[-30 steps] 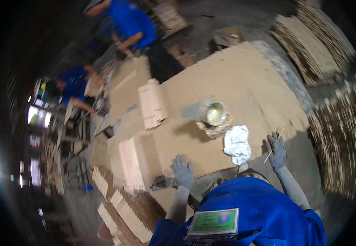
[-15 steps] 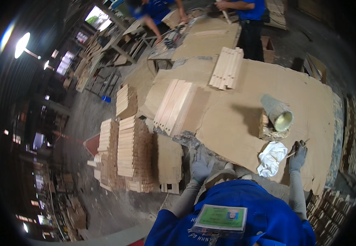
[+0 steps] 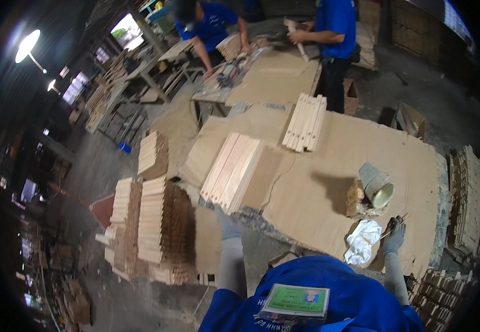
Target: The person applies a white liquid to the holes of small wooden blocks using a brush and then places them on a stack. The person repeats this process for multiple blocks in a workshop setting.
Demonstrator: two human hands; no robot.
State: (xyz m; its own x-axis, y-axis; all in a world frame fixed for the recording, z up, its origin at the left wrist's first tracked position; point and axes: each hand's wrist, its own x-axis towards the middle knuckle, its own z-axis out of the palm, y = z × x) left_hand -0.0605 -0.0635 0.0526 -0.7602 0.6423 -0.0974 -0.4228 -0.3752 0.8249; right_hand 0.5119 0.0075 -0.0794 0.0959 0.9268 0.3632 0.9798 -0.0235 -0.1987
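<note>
My left hand (image 3: 227, 217), in a grey glove and sleeve, reaches up to the near end of a stack of pale wooden slats (image 3: 233, 170) lying on the cardboard-covered table (image 3: 317, 182). Its fingers are hidden at the slats' edge. My right hand (image 3: 395, 237), also gloved, rests at the table's near right edge and grips a thin stick (image 3: 396, 225). A crumpled white rag (image 3: 361, 243) lies just left of that hand. Beyond it, a grey can (image 3: 377, 187) with pale contents leans on a wooden block (image 3: 355, 199).
A second bundle of slats (image 3: 305, 122) lies at the table's far side. Tall stacks of cut wood (image 3: 157, 227) stand on the floor to the left, and more stacks (image 3: 467, 205) to the right. Two people in blue (image 3: 334, 33) work at a further table (image 3: 273, 77).
The view has swung so that the floor stacks on the left show more. My left hand has gone from the table's front edge to the slat stack. My right hand stays by the rag.
</note>
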